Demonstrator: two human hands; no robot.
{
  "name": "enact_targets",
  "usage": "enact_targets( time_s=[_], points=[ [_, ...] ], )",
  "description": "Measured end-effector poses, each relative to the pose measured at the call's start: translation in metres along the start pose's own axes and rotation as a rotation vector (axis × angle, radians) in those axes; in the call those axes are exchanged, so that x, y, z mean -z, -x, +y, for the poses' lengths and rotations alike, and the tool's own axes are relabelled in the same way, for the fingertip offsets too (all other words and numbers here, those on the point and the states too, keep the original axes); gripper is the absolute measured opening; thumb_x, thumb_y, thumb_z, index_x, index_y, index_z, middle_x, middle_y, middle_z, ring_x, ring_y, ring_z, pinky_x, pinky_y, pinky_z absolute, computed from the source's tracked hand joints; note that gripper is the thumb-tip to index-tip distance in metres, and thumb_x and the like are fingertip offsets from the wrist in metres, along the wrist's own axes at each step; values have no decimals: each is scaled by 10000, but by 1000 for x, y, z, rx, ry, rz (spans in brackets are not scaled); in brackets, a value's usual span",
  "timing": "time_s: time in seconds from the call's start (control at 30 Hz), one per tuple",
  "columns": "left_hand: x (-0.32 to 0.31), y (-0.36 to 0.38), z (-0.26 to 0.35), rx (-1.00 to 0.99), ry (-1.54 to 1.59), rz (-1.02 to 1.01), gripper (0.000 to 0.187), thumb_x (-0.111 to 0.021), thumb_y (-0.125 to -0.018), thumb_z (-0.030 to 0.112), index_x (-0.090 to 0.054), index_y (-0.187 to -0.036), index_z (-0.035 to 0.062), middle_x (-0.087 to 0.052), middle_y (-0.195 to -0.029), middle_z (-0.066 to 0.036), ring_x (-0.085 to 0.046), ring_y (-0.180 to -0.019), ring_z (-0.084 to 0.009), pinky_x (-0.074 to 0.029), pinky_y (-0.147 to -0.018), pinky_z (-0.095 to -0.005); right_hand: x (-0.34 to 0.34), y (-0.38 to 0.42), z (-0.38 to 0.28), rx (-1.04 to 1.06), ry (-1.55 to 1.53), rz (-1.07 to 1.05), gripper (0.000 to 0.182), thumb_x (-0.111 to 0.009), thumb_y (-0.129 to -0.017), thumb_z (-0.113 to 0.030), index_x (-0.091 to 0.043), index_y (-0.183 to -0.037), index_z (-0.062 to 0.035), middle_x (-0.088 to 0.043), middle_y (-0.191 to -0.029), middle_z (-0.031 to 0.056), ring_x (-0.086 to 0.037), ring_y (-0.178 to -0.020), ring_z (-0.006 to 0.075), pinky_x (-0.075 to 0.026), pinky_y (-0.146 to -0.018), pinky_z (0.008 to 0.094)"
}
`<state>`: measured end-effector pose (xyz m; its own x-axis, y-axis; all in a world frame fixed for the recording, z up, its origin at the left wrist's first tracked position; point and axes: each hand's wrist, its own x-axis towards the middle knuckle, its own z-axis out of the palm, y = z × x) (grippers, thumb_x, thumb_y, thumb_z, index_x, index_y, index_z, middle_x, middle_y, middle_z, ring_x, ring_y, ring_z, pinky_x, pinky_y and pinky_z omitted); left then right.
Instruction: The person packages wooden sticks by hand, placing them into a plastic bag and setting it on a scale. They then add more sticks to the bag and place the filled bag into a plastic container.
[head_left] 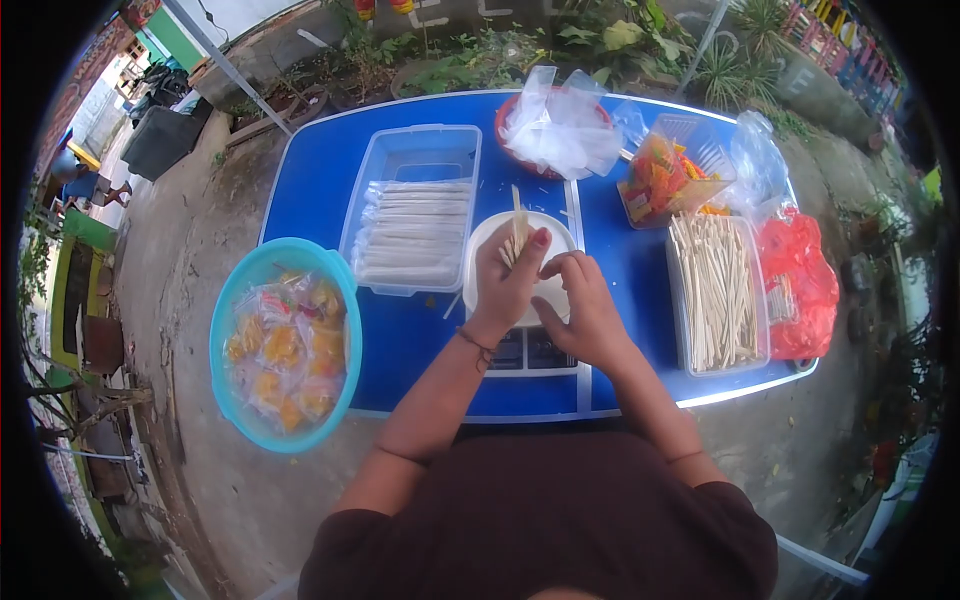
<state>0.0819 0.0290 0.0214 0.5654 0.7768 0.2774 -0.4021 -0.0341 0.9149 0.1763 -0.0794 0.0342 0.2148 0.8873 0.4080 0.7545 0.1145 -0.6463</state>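
My left hand (503, 285) is closed around a small bundle of pale wooden sticks (518, 228), which stand up between thumb and fingers, with one poking above the rest. Close beside it on the right, my right hand (592, 312) has bent fingers and its thumb held apart; I see nothing in it. Both hands are above a kitchen scale (552, 232) with a round white pan and a dark front panel. To the right, a clear plastic box (766, 345) is filled with similar loose sticks (712, 290).
A clear tray (425, 131) with wrapped white packets (415, 230) lies left. A turquoise basin (222, 365) of bagged orange food stands front left. Behind are a red bowl (507, 150) of plastic bags and a clear container (640, 212) of orange packets. A red bag (805, 290) lies far right.
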Motion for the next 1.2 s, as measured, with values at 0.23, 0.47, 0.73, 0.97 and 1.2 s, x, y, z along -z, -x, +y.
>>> enact_targets(
  time_s=[0.23, 0.47, 0.73, 0.97, 1.2],
  points=[
    [1, 4, -15, 87, -41, -23, 266, -656, -941, 284, -613, -842, 41, -541, -664, 33, -493, -588, -34, -393, -529, -205, 7, -1, 2, -127, -70, 32, 354, -691, -743, 18, -525, -1056, -10, -571, -974, 131, -567, -874, 297, -474, -763, 385],
    [-2, 8, -31, 81, -167, -39, 219, -659, -930, 230, -646, -942, 11, -625, -726, -38, -575, -646, -82, -456, -581, -248, 32, -21, -9, 11, -167, 176, 422, -630, -832, -46, -547, -1245, -29, -629, -1106, 123, -582, -876, 251, -471, -770, 345],
    [-8, 11, -26, 4, -220, -70, 224, -625, -890, 64, -608, -1099, -15, -697, -937, -130, -678, -891, -168, -519, -753, -300, 9, -32, -23, -63, -232, 184, 371, -704, -834, -34, -583, -1183, -7, -689, -888, 92, -635, -794, 183, -502, -684, 304],
    [-3, 36, 9, 301, -115, -127, 303, -613, -909, 96, -524, -1184, 6, -566, -844, -43, -514, -685, -86, -422, -593, -251, 24, -39, -16, -375, -637, 37, 236, -682, -888, -63, -609, -1077, 57, -706, -858, 96, -649, -776, 71, -515, -660, 237],
    [11, 60, 13, 748, 397, -23, 239, -417, -1029, 165, -471, -1222, 35, -523, -862, -18, -446, -676, -67, -410, -618, -223, -1, -28, 11, -436, -603, -109, 310, -701, -880, -116, -594, -1093, 82, -690, -878, 105, -653, -755, 95, -510, -649, 236]
  ],
)
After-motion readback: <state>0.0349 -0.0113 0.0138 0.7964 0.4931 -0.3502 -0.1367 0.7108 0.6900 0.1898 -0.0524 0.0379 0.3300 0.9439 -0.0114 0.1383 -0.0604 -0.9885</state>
